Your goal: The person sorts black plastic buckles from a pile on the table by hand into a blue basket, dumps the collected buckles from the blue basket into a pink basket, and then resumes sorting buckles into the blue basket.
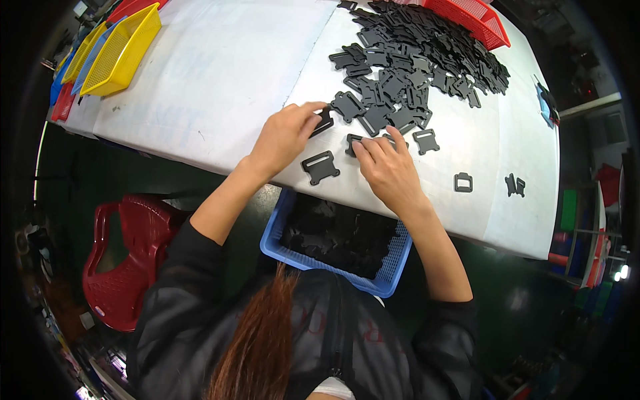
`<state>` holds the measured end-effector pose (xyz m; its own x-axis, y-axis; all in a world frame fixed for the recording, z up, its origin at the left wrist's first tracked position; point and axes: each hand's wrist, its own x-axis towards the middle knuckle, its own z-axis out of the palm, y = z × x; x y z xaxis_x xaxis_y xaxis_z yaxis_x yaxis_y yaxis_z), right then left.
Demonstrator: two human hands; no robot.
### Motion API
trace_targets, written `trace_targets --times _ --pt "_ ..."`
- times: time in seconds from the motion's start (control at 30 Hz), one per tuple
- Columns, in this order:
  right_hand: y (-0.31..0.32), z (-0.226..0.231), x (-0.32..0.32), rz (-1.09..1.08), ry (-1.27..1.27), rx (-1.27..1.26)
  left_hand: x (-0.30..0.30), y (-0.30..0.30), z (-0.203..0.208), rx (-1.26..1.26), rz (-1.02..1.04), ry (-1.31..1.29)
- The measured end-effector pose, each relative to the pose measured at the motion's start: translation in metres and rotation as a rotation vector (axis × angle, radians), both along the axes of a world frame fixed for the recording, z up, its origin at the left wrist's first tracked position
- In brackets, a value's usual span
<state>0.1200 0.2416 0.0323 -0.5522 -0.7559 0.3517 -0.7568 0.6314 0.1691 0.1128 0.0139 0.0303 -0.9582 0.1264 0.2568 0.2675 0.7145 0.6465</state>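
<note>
Two hands at work on white-covered counter (220, 73). Left hand (285, 135) pinching small flat black plastic buckle plate (324, 123), fingers clamped on its edge, long axis slanting up-right. Right hand (389, 170) pressed flat on another black plate (353, 142), fingers together, only its left end showing. Between them, loose slotted black plate (321, 167), long axis roughly left-right. Beyond, heap of black plates (427, 57); blue mesh basket (280, 233) at counter's near edge.
</note>
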Motion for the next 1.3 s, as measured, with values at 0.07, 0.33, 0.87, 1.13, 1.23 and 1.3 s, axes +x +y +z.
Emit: trace_targets --times 0.07,0.33,0.87,1.13,1.23,1.3 --pt "-0.002 0.004 -0.004 -0.013 0.017 -0.012 0.000 0.001 0.008 0.208 0.009 -0.092" --pt "0.024 0.014 0.002 -0.238 -0.236 -0.528 0.020 -0.020 -0.008 -0.062 0.063 0.189" --pt "0.052 -0.013 0.036 -0.686 -0.110 -0.166 0.056 -0.004 -0.015 -0.043 -0.004 0.176" --pt "0.018 -0.031 0.043 -0.550 -0.260 -0.274 0.051 0.025 -0.023 -0.311 -0.191 0.122" --pt "0.022 -0.035 0.049 -0.444 -0.312 -0.484 0.056 0.028 -0.024 -0.167 -0.219 0.078" --pt "0.017 -0.033 0.047 -0.572 -0.255 -0.415 0.050 0.026 -0.025 -0.144 -0.185 0.101"
